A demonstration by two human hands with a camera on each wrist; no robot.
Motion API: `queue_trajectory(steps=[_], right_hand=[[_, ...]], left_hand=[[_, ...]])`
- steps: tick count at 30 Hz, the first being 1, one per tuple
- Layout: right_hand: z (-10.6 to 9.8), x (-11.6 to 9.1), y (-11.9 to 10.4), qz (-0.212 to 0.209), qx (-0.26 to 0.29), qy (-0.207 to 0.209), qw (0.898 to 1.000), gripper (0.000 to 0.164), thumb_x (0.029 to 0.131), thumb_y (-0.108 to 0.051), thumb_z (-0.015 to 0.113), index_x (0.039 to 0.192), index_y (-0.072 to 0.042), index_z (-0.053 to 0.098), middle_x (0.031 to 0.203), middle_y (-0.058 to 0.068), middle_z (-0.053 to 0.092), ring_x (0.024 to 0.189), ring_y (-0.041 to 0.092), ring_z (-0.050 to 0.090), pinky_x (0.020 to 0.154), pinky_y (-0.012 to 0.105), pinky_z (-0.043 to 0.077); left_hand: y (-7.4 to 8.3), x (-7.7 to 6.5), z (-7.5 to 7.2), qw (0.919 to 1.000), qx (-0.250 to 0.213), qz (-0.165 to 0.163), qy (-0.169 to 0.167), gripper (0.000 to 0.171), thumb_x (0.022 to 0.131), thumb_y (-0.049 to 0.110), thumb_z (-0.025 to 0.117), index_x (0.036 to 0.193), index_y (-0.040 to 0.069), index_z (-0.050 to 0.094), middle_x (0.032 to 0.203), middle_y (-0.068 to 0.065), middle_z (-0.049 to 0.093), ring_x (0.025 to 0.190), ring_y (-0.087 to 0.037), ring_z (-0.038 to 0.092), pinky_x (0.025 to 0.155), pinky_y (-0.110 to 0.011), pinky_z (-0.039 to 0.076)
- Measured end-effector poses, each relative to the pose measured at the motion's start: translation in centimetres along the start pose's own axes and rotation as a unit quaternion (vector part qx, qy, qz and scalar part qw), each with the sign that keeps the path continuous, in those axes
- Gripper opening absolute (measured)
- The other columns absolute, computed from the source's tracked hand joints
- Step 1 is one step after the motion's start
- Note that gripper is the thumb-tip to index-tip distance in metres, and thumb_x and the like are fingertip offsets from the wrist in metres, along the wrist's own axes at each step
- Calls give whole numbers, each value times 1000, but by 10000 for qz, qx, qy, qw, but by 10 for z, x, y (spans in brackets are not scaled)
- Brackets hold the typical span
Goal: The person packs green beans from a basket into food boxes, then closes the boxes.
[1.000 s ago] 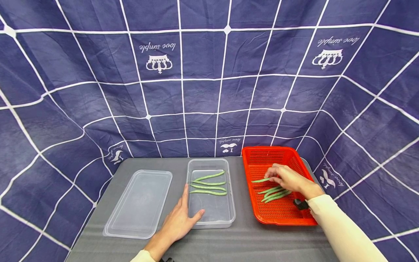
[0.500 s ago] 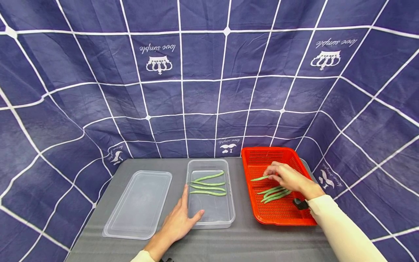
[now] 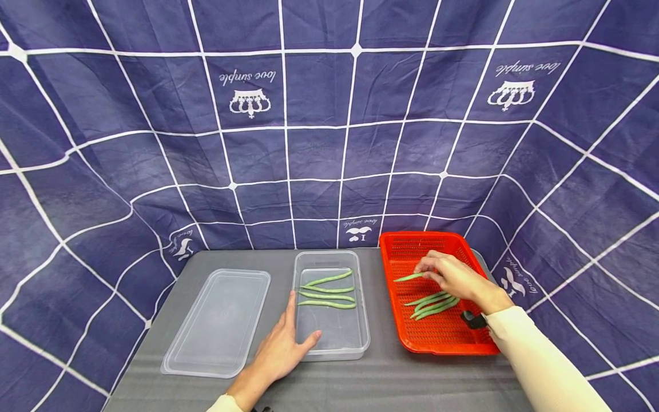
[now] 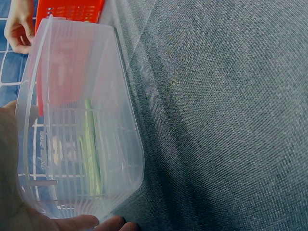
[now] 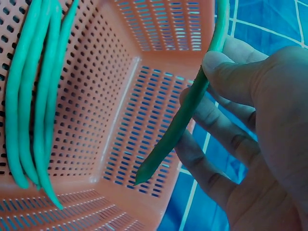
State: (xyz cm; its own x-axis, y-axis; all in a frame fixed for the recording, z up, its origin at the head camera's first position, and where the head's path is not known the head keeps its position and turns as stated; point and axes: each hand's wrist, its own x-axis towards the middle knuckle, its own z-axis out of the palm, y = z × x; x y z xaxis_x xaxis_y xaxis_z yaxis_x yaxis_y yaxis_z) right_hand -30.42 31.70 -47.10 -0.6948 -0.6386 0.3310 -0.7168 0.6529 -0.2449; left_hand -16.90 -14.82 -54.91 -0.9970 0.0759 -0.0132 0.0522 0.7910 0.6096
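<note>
My right hand [image 3: 450,277] pinches a green bean [image 5: 178,118] between thumb and fingers, above the red basket [image 3: 443,349]. Lower in the basket several more green beans [image 5: 29,96] lie side by side. At the middle of the table is a clear plastic container [image 3: 334,337] with several green beans [image 3: 329,304] spread across its floor. My left hand [image 3: 280,346] rests along the container's left side, its fingers straight and its thumb over the near left corner. In the left wrist view, the container's wall [image 4: 62,72] fills the space beside the hand.
A clear plastic lid [image 3: 218,326] lies flat on the grey tabletop [image 3: 386,383], left of the container. Blue cloth [image 3: 319,149] with white grid lines hangs behind the table and along both sides.
My right hand has risen slightly with the green bean in its pinch. The left hand and the container stay where they were.
</note>
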Motion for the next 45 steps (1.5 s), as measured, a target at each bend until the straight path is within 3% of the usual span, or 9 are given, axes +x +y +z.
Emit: queue_trajectory(steps=[6, 16, 30, 35, 45], right_hand=[[-5, 6, -10, 73, 35, -66, 9999, 30, 100, 8, 84, 113, -19, 85, 106, -6, 76, 94, 8, 73, 84, 37, 64], [-3, 26, -37, 21, -60, -288, 9996, 29, 102, 3, 84, 117, -21, 85, 108, -7, 77, 92, 5, 71, 83, 32, 62], [11, 55, -69, -205, 23, -471, 9987, 23, 105, -4, 84, 121, -21, 86, 110, -5, 78, 94, 5, 72, 87, 33, 64], [18, 65, -81, -247, -9, -562, 9981, 22, 106, -7, 84, 122, -22, 86, 110, -8, 77, 93, 3, 72, 85, 31, 63], [32, 84, -103, -249, -53, -753, 9968, 24, 107, -11, 83, 125, -26, 85, 115, -10, 77, 95, 5, 75, 81, 31, 62]], left_hand=[[1, 0, -1, 10000, -39, 13, 11, 123, 103, 64, 82, 189, 17, 8, 171, -28, 58, 144, -55, 69, 98, -72, 63], [1, -2, -1, 10000, -44, 6, 39, 124, 102, 66, 82, 189, 18, 8, 170, -26, 60, 141, -54, 71, 98, -71, 63], [1, -1, -2, 10000, -42, -8, 19, 127, 100, 67, 84, 189, 18, 8, 173, -27, 57, 144, -55, 69, 102, -72, 62], [1, -2, -2, 9999, -71, -50, -51, 130, 99, 68, 85, 189, 19, 6, 177, -29, 53, 148, -57, 66, 108, -73, 60], [0, -3, -1, 9999, -123, -67, -57, 134, 96, 68, 88, 190, 20, 5, 179, -31, 50, 147, -59, 67, 105, -74, 60]])
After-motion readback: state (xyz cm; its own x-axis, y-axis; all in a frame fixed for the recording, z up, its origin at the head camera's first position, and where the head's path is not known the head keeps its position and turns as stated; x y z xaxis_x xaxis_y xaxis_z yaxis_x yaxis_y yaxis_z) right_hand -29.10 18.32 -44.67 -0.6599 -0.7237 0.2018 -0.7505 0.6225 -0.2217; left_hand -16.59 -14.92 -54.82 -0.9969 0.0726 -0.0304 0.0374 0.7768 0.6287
